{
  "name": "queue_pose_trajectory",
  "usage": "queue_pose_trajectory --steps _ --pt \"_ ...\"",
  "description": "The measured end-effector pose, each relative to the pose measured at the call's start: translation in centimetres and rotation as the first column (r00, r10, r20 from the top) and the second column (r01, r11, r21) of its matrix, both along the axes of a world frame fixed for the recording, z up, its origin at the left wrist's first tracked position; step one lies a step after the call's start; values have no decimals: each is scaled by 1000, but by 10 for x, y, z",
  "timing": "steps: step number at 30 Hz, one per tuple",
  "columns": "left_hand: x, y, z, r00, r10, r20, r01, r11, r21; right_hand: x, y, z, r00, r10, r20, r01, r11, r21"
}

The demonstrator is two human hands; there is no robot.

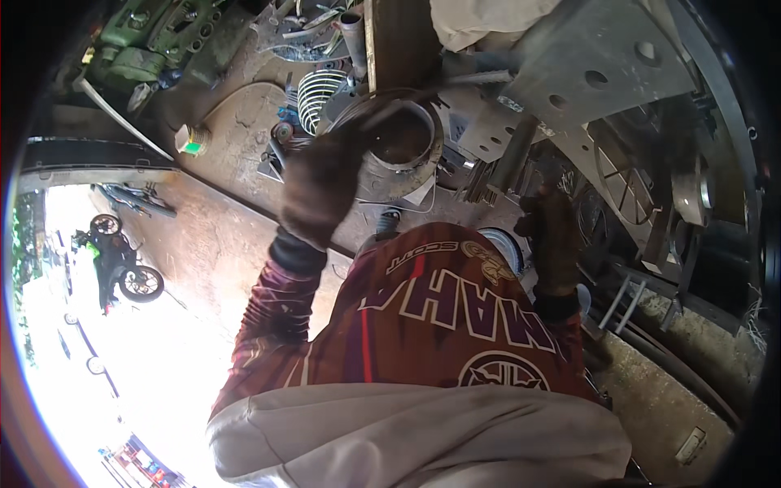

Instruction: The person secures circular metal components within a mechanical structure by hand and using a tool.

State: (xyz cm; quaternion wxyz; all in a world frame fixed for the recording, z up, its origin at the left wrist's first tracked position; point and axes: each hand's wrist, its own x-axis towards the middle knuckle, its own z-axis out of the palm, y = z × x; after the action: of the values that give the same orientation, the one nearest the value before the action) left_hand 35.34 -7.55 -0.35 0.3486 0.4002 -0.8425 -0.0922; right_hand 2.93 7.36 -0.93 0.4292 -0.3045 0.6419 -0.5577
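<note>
My left hand [320, 191], in a dark brown work glove, is raised left of centre and smeared by motion. Its fingers look closed round a long dark tool [378, 115] that slants up to the right; blur hides its kind. Behind that tool is a round metal ring [431, 130] with a dark opening, on a round base. My right hand [555, 236], also gloved, hangs in shadow at the right, its fingers loosely apart with nothing visible in them. Close to it are upright metal bars [514, 154] and a steel plate with holes [598, 77].
A white coiled hose [319, 98] and a small tin [192, 140] lie on the stained floor at the far left. Green machinery [146, 41] stands behind. Metal frames [626, 175] crowd the right side. Motorcycles [114, 260] are parked in bright light outside at left.
</note>
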Motion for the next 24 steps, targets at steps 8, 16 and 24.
queue_pose_trajectory --steps 8,16,24 --pt "31 -56 -31 938 189 289 -192 981 -16 35 -29 -7 999 3 45 -9 991 131" --pt "35 -74 -59 910 49 412 -58 998 9 47 -11 -26 996 -90 20 85 983 164" --pt "26 -65 -56 988 20 155 -62 959 277 58 -4 -33 985 -150 -89 160 978 133"
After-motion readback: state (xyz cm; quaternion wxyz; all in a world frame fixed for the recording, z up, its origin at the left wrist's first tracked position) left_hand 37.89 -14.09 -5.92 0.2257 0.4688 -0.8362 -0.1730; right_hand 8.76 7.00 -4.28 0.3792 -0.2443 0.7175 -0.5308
